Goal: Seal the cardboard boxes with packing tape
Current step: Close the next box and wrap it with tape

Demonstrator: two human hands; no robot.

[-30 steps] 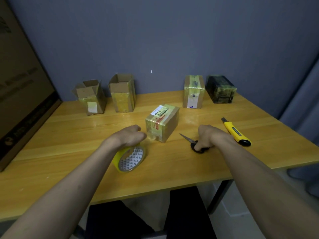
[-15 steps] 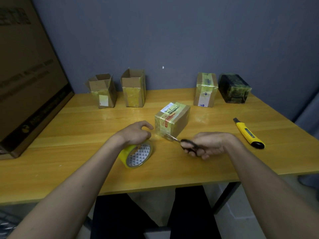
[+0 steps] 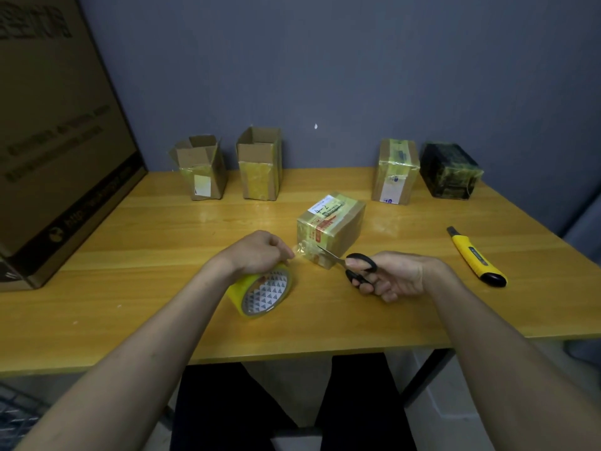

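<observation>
Holding tape roll [image 3: 260, 292] w/ left hand [image 3: 257, 253] to keep strip taut off box [image 3: 330, 227], right hand [image 3: 395, 276] fingers clamped on scissors [image 3: 353, 265], blades apart, for cut, mid-bench.

Wooden table [image 3: 162, 255] with boxes [image 3: 330, 229], knife [image 3: 474, 257].

On the desk [image 3: 130, 255], a taped box [image 3: 330, 227] sits mid-desk, the tape roll [image 3: 260, 292] before it to the left, scissors [image 3: 354, 266] before it to the right, and a utility knife [image 3: 476, 257] far right. Behind stand four boxes [image 3: 260, 164]; a large carton [image 3: 55, 141] stands left.
</observation>
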